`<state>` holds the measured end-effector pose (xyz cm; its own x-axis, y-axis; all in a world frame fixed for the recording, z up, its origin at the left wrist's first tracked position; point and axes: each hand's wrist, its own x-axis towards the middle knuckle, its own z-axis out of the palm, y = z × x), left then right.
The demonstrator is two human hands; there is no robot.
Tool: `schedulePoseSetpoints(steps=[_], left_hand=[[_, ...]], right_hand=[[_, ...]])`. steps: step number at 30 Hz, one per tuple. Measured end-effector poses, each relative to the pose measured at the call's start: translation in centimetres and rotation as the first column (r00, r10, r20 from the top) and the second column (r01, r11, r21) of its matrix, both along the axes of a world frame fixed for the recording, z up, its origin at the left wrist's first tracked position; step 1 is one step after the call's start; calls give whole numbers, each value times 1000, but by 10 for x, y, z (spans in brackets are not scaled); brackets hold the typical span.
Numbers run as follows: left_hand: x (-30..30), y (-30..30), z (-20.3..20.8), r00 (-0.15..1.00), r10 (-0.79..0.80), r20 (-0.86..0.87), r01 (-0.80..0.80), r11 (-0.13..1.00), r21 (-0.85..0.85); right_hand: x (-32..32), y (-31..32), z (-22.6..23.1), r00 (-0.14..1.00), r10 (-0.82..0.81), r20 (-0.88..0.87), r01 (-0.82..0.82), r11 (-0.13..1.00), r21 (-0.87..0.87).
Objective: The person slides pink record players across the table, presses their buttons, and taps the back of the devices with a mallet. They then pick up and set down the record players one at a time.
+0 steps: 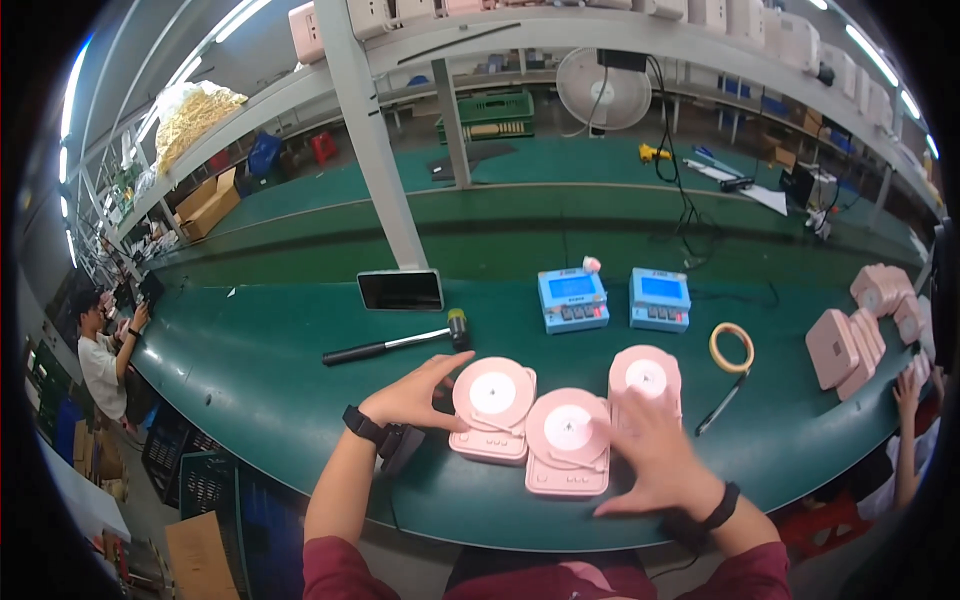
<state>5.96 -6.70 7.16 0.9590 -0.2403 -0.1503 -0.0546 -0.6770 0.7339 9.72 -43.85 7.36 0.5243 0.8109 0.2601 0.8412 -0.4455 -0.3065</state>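
Three pink toy record players stand close together on the green workbench (pixel 265 335) in front of me. My left hand (pixel 418 392) is at the edge of the left record player (pixel 492 440), its thumb and fingers spread around the upper left side without closing on it. The middle record player (pixel 568 478) sits slightly nearer to me. Blurred by motion, my right hand (pixel 655 455) hovers with fingers apart over the right side of the middle one and the lower part of the right record player (pixel 645 362), hiding part of both.
Behind lie a rubber mallet (pixel 395 342), a dark-screened phone (pixel 400 291), two blue testers (pixel 573 312) (pixel 660 312), a tape roll (pixel 712 347) and a pen (pixel 722 403). More pink units (pixel 843 350) stand at right, near another person's hand (pixel 908 388). A metal post (pixel 375 140) rises behind.
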Motion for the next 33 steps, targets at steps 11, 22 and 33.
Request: schedulePoseSetpoints(steps=[11,22,33], left_hand=[[15,-5,-25,993,-100,64,115,943,-313],[16,-5,-25,964,-97,249,143,973,-179],[7,1,-27,973,-28,231,70,982,-176]], right_hand=[[4,22,-22,985,-50,164,57,998,-37],[19,16,-28,963,-21,269,13,999,30],[35,5,-20,982,108,153,-108,994,-8]])
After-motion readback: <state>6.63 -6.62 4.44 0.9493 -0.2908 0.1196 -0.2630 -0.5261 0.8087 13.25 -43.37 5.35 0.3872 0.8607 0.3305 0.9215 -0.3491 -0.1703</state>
